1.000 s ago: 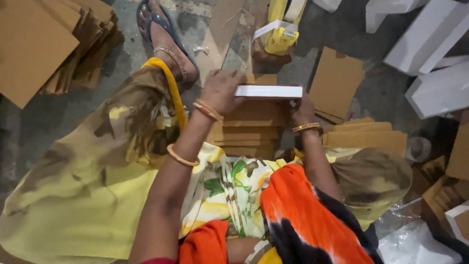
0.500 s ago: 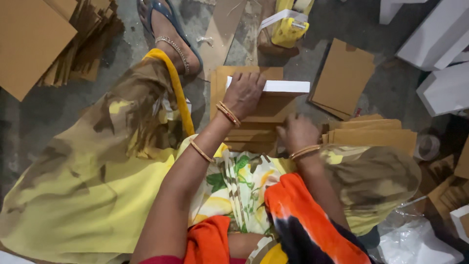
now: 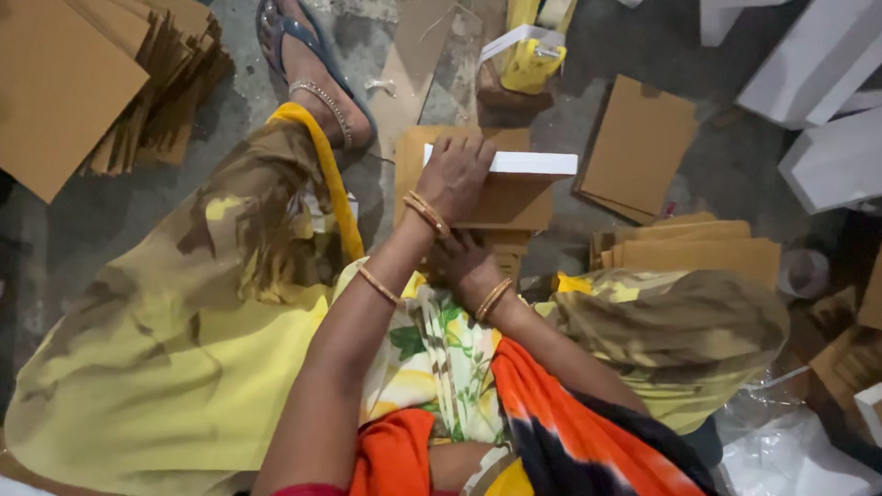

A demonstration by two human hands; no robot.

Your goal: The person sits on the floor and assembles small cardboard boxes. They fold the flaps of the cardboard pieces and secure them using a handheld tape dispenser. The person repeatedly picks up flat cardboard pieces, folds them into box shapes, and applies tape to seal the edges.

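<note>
Head view: left hand (image 3: 457, 177) presses flat on the white box (image 3: 528, 163), lying left-right; right hand's (image 3: 466, 260) grip unclear.

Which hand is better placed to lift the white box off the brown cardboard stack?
Left, probably. The left hand already lies flat on the white box at its near end. The right hand sits lower, against the cardboard stack beneath, partly hidden under the left wrist.

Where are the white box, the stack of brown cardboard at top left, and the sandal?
White box (image 3: 537, 163), head view, on its long white side edge.
Cardboard stack (image 3: 64, 83), head view, on the flat top sheet.
Sandal (image 3: 276, 28), head view, on the blue strap near the toes.
</note>
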